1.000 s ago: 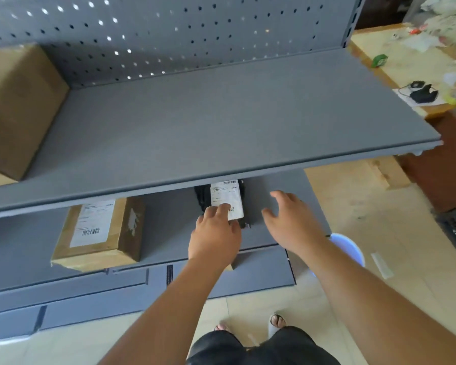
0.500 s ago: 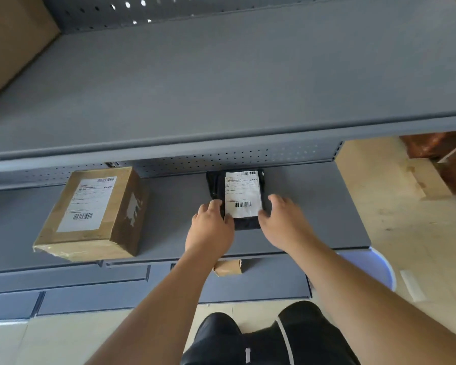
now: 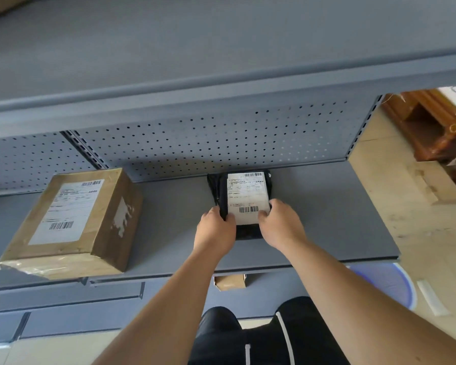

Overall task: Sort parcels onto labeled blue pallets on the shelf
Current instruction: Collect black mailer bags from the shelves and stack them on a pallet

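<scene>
Both hands have closed in on the parcel since half a second ago, when the right one lay flatter beside it. At centre frame the left hand grips the parcel's near left edge, fingers curled under the side and thumb at the edge of the white label. The right hand grips the near right edge, thumb on the label's lower corner. The black parcel lies flat on the grey shelf, its far end close to the pegboard. At left of frame a brown box with its own label sits on the same shelf, well apart. A small box shows below the shelf's front edge, and a blue tub at lower right.
</scene>
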### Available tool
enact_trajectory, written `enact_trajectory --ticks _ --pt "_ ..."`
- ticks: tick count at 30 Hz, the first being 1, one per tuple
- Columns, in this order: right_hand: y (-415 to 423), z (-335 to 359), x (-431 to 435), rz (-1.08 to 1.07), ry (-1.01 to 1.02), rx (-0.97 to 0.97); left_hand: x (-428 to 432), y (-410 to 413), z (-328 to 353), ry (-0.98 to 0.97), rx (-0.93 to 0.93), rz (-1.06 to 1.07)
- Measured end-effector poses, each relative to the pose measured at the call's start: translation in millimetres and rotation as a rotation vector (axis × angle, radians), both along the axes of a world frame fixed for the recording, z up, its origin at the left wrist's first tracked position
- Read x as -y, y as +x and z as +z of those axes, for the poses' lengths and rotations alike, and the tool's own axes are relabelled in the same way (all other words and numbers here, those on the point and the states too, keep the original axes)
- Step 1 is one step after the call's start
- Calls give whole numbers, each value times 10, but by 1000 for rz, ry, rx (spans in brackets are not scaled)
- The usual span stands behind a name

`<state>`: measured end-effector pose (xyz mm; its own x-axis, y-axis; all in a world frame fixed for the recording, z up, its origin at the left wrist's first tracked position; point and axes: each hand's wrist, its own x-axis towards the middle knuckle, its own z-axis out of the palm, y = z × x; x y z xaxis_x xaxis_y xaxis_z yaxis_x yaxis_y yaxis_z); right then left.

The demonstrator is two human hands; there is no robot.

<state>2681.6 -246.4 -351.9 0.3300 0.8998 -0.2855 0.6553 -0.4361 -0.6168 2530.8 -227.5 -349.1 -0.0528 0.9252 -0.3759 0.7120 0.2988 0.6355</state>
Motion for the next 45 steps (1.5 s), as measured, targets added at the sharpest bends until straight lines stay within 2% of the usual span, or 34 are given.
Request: enact_trajectory --ticks 11,20,26,34,41,45 --pt "-45 194 132 -41 33 -66 167 -44 255 -29 189 124" --pt "-111 794 443 -54 27 -243 573 -256 935 -107 405 331" --pt "-216 1221 573 -47 47 -354 822 -432 1342 -102 473 412" --pt "-462 1658 655 94 67 -415 1182 -621 1731 -24 501 642" --pt "-934 1928 893 380 32 -549 1935 -896 2036 118 505 924" --pt "-1369 2069 1178 541 -20 -625 2495 -1076 2174 261 583 1130"
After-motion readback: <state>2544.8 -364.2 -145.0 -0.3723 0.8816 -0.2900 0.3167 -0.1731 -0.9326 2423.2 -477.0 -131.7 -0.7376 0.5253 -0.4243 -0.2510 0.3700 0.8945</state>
